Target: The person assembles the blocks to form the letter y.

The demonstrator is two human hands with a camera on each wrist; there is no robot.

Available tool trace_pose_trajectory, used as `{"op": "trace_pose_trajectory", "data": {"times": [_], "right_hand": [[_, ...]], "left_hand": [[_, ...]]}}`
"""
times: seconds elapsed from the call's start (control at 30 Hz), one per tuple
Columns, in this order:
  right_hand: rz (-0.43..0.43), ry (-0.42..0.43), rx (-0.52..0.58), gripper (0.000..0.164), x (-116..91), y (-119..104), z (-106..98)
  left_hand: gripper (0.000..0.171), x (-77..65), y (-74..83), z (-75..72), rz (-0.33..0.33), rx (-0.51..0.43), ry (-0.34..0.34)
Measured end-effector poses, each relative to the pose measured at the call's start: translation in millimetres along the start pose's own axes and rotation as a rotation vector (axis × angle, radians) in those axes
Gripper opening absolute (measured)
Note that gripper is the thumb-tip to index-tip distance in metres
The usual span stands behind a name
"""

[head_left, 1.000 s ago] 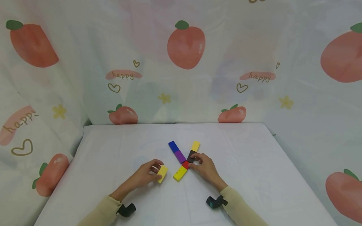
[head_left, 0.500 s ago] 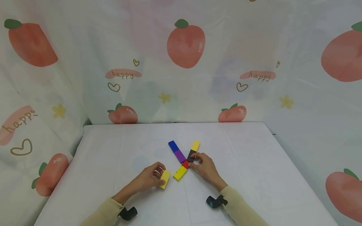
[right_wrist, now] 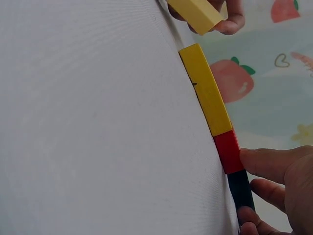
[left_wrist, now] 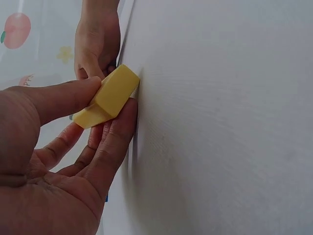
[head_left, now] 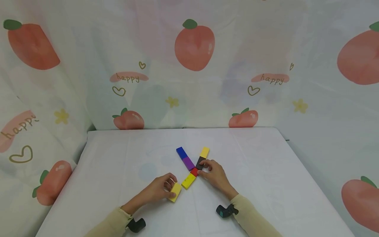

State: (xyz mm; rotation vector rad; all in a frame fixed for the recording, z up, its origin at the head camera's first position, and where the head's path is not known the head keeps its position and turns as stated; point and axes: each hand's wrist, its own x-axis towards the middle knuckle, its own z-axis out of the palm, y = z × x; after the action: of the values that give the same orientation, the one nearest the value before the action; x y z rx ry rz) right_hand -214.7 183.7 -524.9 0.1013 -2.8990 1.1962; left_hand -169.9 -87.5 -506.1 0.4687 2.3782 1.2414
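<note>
Between thumb and fingertips my left hand pinches a pale yellow block, tilted, just left of and nearer than the row's front end. The left wrist view shows the same block close to the tabletop. A slanting row has a yellow block in front, then a red block, a dark block and another yellow block. My right hand holds the row: the thumb touches the red block while curled fingers lie on the dark block.
A purple block and a blue block form a second line, meeting the row near the red block. All lie on a white-covered table. A printed curtain stands behind it.
My left hand has carried the pale yellow block rightward and nearer to me, towards the row's front end. The right hand and the laid blocks have stayed in place.
</note>
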Motion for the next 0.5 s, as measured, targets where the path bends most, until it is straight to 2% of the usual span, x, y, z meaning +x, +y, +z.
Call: {"op": "trace_pose_trajectory", "data": {"times": [0.27,0.5], "right_hand": [[-0.009,0.005,0.006,0.028,0.4,0.9,0.0],[-0.02,0.007,-0.001,0.028,0.3,2.0,0.1]], "left_hand": [[0.04,0.5,2.2,-1.2,0.064,0.084,0.004],[0.043,1.9,-0.1,-0.5,0.067,0.123,-0.012]]}}
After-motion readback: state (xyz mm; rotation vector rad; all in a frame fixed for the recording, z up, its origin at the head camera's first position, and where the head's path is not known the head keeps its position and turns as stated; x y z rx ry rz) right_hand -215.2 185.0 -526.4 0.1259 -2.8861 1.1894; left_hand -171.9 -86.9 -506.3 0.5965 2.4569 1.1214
